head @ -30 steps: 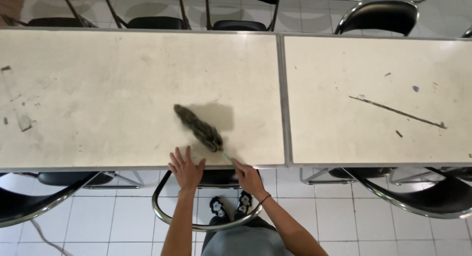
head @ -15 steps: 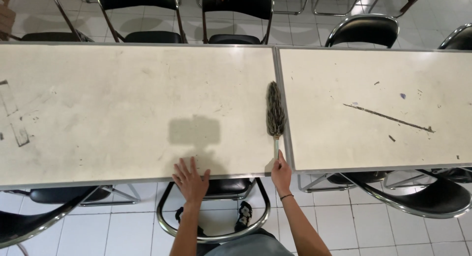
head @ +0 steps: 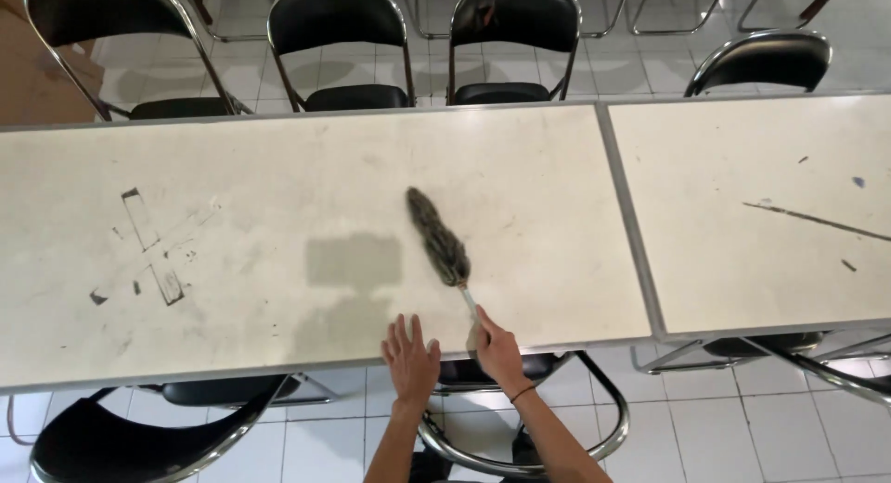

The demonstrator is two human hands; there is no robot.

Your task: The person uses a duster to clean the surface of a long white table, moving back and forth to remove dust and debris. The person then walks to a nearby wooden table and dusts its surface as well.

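Duster [head: 437,237] — grey-brown, fluffy, thin pale handle, lying on white table [head: 232,260].
Right hand [head: 497,346] closed around handle end; left hand [head: 409,362] flat, fingers spread, beside it — at table edge.

Your right hand [head: 497,347] grips the handle of a grey feather duster [head: 437,237], whose head lies tilted up-left on the pale table [head: 232,260]. Your left hand [head: 409,360] rests flat, fingers spread, on the table's near edge just beside it.
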